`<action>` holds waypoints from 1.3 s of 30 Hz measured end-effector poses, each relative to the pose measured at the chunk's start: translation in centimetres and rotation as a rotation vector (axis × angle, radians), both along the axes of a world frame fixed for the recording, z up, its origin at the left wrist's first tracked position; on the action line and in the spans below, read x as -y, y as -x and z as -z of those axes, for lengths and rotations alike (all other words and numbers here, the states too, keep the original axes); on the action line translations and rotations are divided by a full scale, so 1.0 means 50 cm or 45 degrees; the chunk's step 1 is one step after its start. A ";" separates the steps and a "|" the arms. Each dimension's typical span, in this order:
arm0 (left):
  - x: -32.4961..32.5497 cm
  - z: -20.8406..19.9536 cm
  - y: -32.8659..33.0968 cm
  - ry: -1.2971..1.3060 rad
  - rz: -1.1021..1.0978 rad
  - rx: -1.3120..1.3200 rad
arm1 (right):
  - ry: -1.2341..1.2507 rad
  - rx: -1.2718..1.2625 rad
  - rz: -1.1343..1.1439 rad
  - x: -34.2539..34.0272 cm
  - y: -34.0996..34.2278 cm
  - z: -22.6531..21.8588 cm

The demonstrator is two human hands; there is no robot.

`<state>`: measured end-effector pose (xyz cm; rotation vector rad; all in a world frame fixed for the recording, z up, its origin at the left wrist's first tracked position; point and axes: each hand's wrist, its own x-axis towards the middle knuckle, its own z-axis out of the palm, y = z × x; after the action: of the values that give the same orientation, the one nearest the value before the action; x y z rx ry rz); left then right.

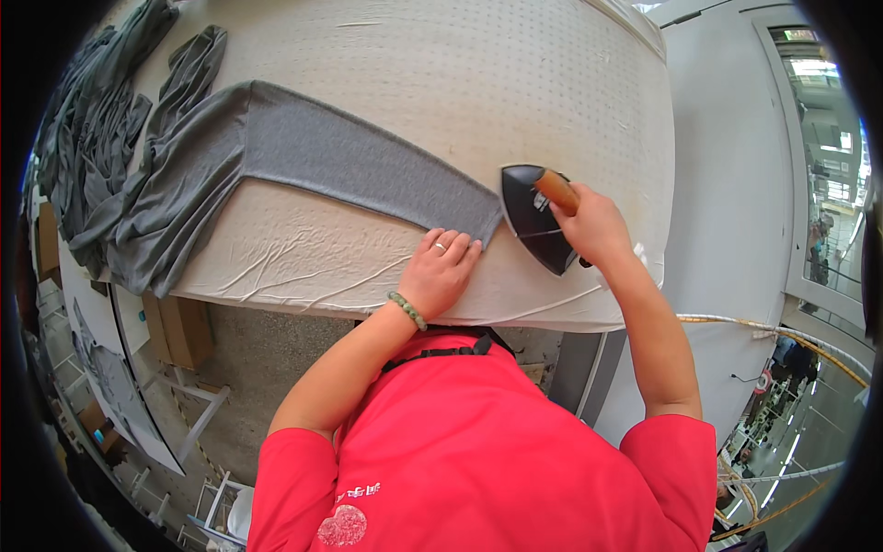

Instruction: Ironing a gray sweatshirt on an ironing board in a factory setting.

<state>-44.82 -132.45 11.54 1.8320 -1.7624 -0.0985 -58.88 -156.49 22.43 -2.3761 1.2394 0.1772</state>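
Note:
A grey knit garment (331,152) lies on a cream padded ironing table, one sleeve stretched flat toward the right. My left hand (440,271) rests on the lower edge of the sleeve's cuff end, fingers extended and lying flat. A ring and a green bead bracelet are on that hand and wrist. My right hand (596,225) is wrapped round the brown handle of a black iron (533,225). The iron sits just right of the cuff, its left edge at or very near the fabric; whether they touch I cannot tell.
Bunched grey garments (87,147) are heaped at the table's left end. The cream table cover (543,83) is wrinkled along the near edge. Below at left stand a cardboard box (179,331) and a white-framed rack. A hose (763,327) runs across at the right, by a grey wall and window.

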 end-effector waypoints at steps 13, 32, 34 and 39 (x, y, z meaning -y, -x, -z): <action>-0.014 -0.011 -0.069 0.033 -0.063 -0.072 | -0.177 -0.397 -0.293 -0.142 -0.014 -0.005; -0.184 -0.022 -0.561 -0.011 -0.015 0.105 | -0.151 -0.362 -0.270 -0.334 -0.358 0.009; -0.216 -0.016 -0.619 -0.037 0.012 0.115 | -0.124 -0.328 -0.259 -0.355 -0.400 0.005; -0.266 -0.007 -0.723 -0.022 0.082 0.135 | -0.121 -0.314 -0.262 -0.396 -0.491 0.007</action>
<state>-8.68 -119.17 11.91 1.8227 -1.8996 -0.0423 -34.30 -136.69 22.09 -2.4497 1.0604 0.5969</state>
